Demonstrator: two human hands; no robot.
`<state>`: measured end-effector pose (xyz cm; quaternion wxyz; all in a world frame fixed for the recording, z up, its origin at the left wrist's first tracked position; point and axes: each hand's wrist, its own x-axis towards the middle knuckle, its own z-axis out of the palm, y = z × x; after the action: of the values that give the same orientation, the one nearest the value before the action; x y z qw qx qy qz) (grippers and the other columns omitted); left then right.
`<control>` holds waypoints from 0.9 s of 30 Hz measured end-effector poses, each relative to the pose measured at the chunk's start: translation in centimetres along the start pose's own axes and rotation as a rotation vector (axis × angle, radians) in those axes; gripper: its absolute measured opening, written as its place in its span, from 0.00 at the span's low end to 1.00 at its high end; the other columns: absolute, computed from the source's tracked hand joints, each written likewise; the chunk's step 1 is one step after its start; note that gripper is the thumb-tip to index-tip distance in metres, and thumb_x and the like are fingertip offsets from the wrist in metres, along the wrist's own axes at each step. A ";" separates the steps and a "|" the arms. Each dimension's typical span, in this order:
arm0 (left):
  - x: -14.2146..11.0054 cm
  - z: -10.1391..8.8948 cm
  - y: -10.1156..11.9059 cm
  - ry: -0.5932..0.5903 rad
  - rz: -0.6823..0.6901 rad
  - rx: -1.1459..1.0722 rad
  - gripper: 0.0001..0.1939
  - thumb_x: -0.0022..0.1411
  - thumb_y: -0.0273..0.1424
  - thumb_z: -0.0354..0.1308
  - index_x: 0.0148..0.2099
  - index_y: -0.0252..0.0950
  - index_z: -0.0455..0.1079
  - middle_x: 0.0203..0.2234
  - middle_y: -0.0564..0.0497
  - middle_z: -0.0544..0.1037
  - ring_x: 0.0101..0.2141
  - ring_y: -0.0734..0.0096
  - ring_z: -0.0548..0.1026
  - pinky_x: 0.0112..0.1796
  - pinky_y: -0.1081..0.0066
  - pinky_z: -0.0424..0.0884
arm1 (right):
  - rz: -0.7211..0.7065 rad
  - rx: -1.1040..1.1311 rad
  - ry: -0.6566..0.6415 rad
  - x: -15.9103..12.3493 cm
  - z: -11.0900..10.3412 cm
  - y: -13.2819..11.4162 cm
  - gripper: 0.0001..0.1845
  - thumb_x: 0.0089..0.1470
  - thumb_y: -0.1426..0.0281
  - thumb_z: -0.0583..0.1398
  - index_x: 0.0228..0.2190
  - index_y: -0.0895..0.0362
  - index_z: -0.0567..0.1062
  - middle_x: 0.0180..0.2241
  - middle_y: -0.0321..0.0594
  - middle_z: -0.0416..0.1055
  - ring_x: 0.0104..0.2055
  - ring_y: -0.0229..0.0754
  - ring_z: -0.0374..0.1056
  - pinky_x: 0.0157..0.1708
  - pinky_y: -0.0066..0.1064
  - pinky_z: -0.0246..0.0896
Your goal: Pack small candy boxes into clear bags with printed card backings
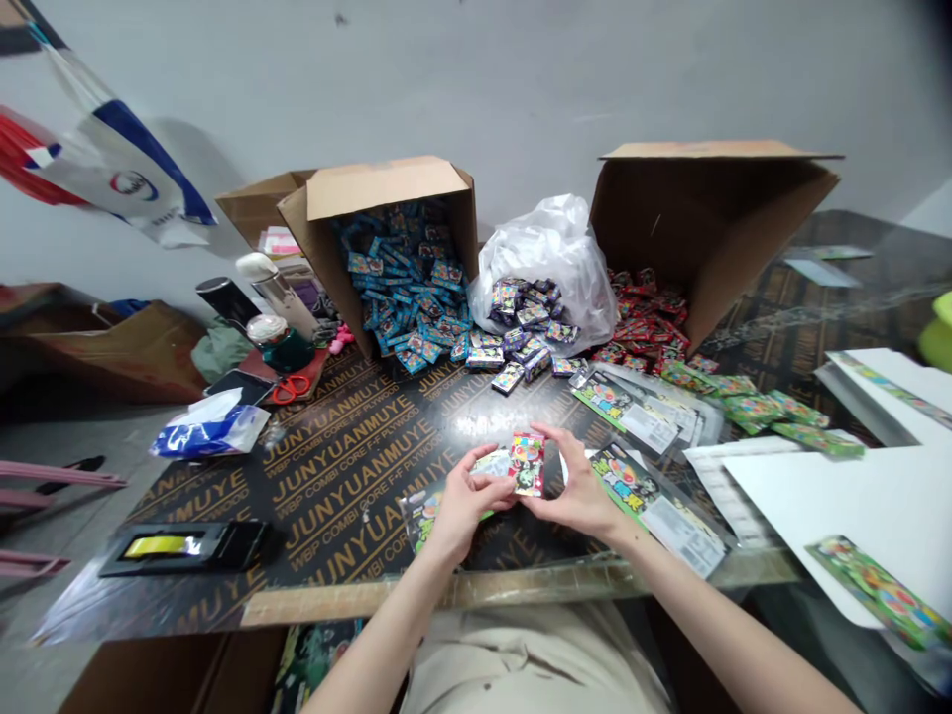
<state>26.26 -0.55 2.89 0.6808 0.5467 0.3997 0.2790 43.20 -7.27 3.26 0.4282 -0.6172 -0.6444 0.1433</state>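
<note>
Red packet [529, 462] is clamped between fingertips of the left hand [462, 501] and right hand [581, 486], above the worktop [349, 446]. Purple packets [531, 315]: 12 o'clock; blue packets [416, 297]: 11 o'clock.

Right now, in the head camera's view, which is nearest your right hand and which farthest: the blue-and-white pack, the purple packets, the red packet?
Nearest to the right hand first:
1. Red packet, at its fingertips.
2. Purple packets, piled beyond the hands.
3. Blue-and-white pack, far left.
</note>
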 end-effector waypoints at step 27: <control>1.0 -0.8 0.6 -0.120 -0.162 -0.185 0.46 0.41 0.30 0.67 0.60 0.36 0.48 0.19 0.59 0.70 0.17 0.80 0.67 0.20 0.80 0.58 | -0.142 0.014 -0.297 -1.7 -1.7 -1.4 0.42 0.37 0.61 0.65 0.54 0.53 0.56 0.55 0.47 0.54 0.57 0.52 0.50 0.54 0.44 0.44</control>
<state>26.11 0.84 3.19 0.7715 0.4631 0.3735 0.2254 43.28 -9.69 4.61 0.3418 -0.5391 -0.7414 0.2070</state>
